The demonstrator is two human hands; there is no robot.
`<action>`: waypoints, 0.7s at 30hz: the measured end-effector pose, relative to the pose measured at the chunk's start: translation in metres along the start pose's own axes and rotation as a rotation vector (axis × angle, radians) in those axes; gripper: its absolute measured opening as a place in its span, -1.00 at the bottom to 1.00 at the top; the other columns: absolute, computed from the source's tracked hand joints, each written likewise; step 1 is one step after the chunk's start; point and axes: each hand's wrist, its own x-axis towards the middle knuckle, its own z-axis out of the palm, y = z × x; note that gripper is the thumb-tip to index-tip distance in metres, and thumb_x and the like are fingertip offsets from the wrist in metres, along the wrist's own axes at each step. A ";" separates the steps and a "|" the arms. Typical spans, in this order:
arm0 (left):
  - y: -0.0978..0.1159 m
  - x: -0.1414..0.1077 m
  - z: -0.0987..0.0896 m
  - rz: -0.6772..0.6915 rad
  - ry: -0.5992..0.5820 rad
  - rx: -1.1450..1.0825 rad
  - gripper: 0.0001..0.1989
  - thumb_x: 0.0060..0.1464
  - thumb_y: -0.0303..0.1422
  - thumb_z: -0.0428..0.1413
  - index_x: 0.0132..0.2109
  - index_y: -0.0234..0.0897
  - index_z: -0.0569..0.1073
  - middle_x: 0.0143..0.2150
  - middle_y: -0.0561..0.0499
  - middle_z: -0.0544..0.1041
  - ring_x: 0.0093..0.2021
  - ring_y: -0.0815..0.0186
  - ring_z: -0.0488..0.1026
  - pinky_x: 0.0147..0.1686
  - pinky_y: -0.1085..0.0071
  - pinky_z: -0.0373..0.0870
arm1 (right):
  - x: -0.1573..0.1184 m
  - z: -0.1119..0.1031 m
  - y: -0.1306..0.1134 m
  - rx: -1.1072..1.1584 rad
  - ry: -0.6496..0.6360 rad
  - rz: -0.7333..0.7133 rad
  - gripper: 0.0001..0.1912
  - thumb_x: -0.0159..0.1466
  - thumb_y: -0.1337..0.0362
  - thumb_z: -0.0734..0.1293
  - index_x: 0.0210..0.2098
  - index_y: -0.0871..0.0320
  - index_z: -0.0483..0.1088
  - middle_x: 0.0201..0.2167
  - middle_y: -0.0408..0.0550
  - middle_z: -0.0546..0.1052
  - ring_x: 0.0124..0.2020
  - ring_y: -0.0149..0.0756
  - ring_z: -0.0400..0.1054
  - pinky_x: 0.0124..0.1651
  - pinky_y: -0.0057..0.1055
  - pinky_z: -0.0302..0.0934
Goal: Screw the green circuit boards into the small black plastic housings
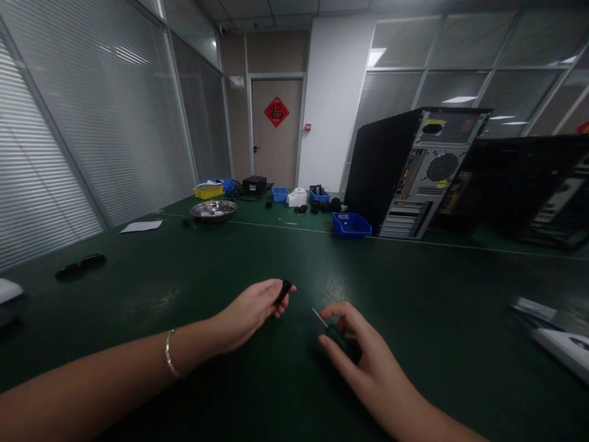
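Note:
Above the green table, my left hand is closed on a small black part, pinched between thumb and fingers; its exact kind does not show. To the right, my right hand wraps round the dark green handle of a screwdriver. The thin metal shaft points up and left toward the left hand, its tip a little apart from the black part. Most of the handle is hidden by the fingers and palm.
A blue bin stands beside an upright computer tower. Farther left are a round metal dish, a yellow bin and a white sheet. Glasses lie at left; a white box sits at the right edge.

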 end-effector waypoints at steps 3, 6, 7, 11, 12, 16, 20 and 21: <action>-0.002 -0.006 0.004 0.035 -0.114 0.251 -0.72 0.21 -0.33 0.07 0.03 -0.36 0.39 -0.31 0.03 0.39 -0.32 0.35 0.29 -0.25 0.38 0.24 | 0.001 0.001 0.003 0.036 -0.033 -0.017 -0.76 0.32 0.35 0.25 -0.02 0.03 0.30 -0.20 -0.12 0.48 -0.23 -0.29 0.42 -0.20 -0.43 0.34; -0.004 -0.010 0.003 0.119 -0.171 0.362 -0.72 0.21 -0.38 0.05 0.06 -0.29 0.31 -0.28 0.03 0.44 -0.27 0.33 0.37 -0.21 0.36 0.29 | 0.003 0.000 0.004 0.056 -0.085 -0.055 -0.70 0.33 0.36 0.26 0.04 -0.02 0.31 -0.10 -0.12 0.49 -0.12 -0.29 0.41 -0.10 -0.42 0.33; -0.005 -0.010 0.002 0.150 -0.179 0.387 -0.74 0.20 -0.38 0.07 0.03 -0.28 0.32 -0.25 0.02 0.46 -0.24 0.31 0.39 -0.19 0.35 0.31 | 0.004 0.000 0.003 0.055 -0.104 -0.060 -0.69 0.34 0.36 0.26 0.05 -0.04 0.32 -0.10 -0.13 0.48 -0.11 -0.30 0.41 -0.09 -0.42 0.32; -0.011 -0.009 0.001 0.234 -0.157 0.484 -0.83 0.15 -0.41 0.13 -0.08 -0.28 0.45 -0.14 -0.03 0.49 -0.12 0.26 0.44 -0.11 0.34 0.33 | 0.006 -0.003 -0.001 0.039 -0.161 -0.047 -0.69 0.35 0.35 0.25 0.07 -0.01 0.34 -0.09 -0.10 0.48 -0.08 -0.32 0.40 -0.04 -0.43 0.31; -0.011 -0.009 0.000 0.259 -0.142 0.499 -0.82 0.14 -0.42 0.14 -0.09 -0.27 0.47 -0.13 -0.03 0.49 -0.10 0.25 0.44 -0.09 0.34 0.33 | 0.006 -0.004 -0.002 0.035 -0.164 -0.046 -0.69 0.36 0.35 0.24 0.08 0.01 0.35 -0.09 -0.08 0.47 -0.08 -0.32 0.40 -0.04 -0.43 0.31; -0.010 -0.008 -0.002 0.357 -0.117 0.587 -0.81 0.11 -0.41 0.18 -0.10 -0.26 0.53 -0.15 -0.04 0.52 -0.11 0.25 0.45 -0.11 0.37 0.35 | 0.007 -0.004 -0.003 0.023 -0.183 -0.036 -0.68 0.36 0.35 0.24 0.09 0.03 0.37 -0.10 -0.06 0.46 -0.07 -0.30 0.39 -0.04 -0.42 0.32; -0.006 -0.010 -0.001 0.410 -0.152 0.690 -0.79 0.11 -0.40 0.18 -0.07 -0.25 0.55 -0.16 -0.04 0.54 -0.15 0.27 0.46 -0.14 0.38 0.35 | 0.006 -0.004 0.000 -0.032 -0.180 -0.037 -0.66 0.36 0.35 0.23 0.10 0.01 0.37 -0.09 -0.06 0.45 -0.11 -0.28 0.40 -0.07 -0.38 0.34; -0.006 -0.011 0.000 0.413 -0.156 0.699 -0.78 0.11 -0.41 0.18 -0.07 -0.25 0.54 -0.15 -0.04 0.54 -0.14 0.27 0.46 -0.14 0.38 0.35 | 0.006 -0.004 0.001 -0.050 -0.176 -0.038 -0.66 0.35 0.36 0.23 0.10 0.01 0.38 -0.09 -0.05 0.45 -0.12 -0.28 0.40 -0.09 -0.37 0.34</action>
